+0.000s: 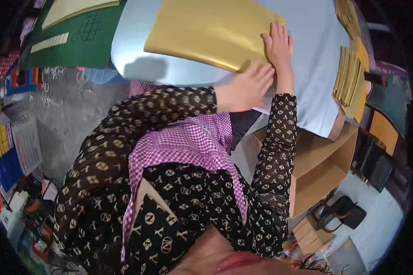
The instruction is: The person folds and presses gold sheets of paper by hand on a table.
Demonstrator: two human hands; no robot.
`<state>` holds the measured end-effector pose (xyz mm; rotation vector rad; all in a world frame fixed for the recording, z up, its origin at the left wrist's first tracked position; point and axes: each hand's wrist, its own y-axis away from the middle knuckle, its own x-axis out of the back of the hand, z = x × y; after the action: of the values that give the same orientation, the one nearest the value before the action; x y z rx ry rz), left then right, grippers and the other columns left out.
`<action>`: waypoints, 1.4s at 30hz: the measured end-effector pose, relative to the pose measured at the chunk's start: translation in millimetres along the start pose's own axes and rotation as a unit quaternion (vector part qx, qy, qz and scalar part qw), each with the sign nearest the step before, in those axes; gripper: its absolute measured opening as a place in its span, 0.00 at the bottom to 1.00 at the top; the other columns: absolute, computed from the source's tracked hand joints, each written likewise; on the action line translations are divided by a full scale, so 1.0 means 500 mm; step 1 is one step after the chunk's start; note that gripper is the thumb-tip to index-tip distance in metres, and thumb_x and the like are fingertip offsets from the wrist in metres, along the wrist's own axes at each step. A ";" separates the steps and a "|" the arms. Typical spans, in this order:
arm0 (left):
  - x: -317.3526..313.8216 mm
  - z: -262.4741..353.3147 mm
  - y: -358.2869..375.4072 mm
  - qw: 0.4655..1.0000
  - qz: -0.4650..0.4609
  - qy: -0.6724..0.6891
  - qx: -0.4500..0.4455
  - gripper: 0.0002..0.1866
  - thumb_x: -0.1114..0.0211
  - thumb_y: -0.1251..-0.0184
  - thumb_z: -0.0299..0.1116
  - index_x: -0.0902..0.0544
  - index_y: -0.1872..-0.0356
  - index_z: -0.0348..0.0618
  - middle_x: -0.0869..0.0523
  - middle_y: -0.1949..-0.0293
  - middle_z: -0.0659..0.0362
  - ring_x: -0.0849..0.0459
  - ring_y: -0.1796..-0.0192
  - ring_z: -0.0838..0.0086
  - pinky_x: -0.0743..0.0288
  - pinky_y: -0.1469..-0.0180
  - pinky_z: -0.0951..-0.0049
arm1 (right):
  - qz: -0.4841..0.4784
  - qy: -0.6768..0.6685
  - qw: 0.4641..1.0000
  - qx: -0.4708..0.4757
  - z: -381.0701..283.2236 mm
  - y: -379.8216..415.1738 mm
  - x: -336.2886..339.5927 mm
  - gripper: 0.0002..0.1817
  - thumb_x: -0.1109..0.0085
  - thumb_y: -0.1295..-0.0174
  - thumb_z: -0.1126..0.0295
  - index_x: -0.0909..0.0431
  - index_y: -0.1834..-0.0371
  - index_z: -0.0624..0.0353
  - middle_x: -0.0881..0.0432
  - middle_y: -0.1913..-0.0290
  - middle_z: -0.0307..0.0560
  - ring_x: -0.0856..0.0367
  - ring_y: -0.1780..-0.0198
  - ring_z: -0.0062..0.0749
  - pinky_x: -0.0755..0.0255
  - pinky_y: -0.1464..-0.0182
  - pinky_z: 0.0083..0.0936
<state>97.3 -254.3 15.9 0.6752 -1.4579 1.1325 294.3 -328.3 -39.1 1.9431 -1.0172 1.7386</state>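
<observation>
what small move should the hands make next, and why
Probably slide the bare left hand leftward along the near edge of the shiny gold sheet, pressing lightly: that edge looks rounded rather than creased, the left hand is at its right end, and the right hand, spread at the sheet's right side, could steady it.

One left hand (248, 87) and one right hand (278, 48), two in all, are appearing with one gold sheet (209, 34) and one pale blue sheet (314, 68). One green mat (89, 52), one white segmented strip (49, 42) and two brown layered stacks (346, 75) are showing. One checked apron (183, 142), two patterned sleeves (282, 133), one cardboard box (319, 183) and one black bag (353, 215) are completing the count.
</observation>
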 end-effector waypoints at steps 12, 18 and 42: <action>-0.029 -0.002 0.079 0.994 -0.023 0.028 0.105 0.44 0.44 0.39 0.60 0.31 0.36 0.25 0.35 0.32 0.36 0.42 0.28 0.45 0.56 0.27 0.43 | -0.010 0.061 0.998 0.009 0.022 -0.001 -0.008 0.30 0.61 0.28 0.52 0.43 0.26 0.52 0.43 0.24 0.43 0.50 0.22 0.38 0.56 0.26 0.49; 0.043 -0.080 0.209 0.979 -0.050 0.020 0.194 0.42 0.39 0.41 0.59 0.30 0.37 0.29 0.34 0.31 0.40 0.41 0.26 0.51 0.55 0.28 0.42 | -0.032 0.024 0.999 -0.004 0.008 -0.005 -0.002 0.31 0.63 0.28 0.51 0.44 0.24 0.52 0.45 0.23 0.46 0.53 0.21 0.39 0.61 0.25 0.47; 0.045 -0.202 0.379 0.940 -0.084 -0.042 0.327 0.46 0.38 0.38 0.54 0.44 0.28 0.32 0.45 0.25 0.44 0.49 0.23 0.51 0.61 0.27 0.39 | -0.139 -0.163 0.973 0.090 -0.374 0.085 0.084 0.37 0.37 0.45 0.56 0.36 0.32 0.59 0.39 0.29 0.56 0.46 0.25 0.49 0.54 0.25 0.49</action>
<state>-33.8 -87.1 -22.4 1.2949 -1.0497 1.4735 130.5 -243.4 28.6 2.4109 -0.6548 1.4300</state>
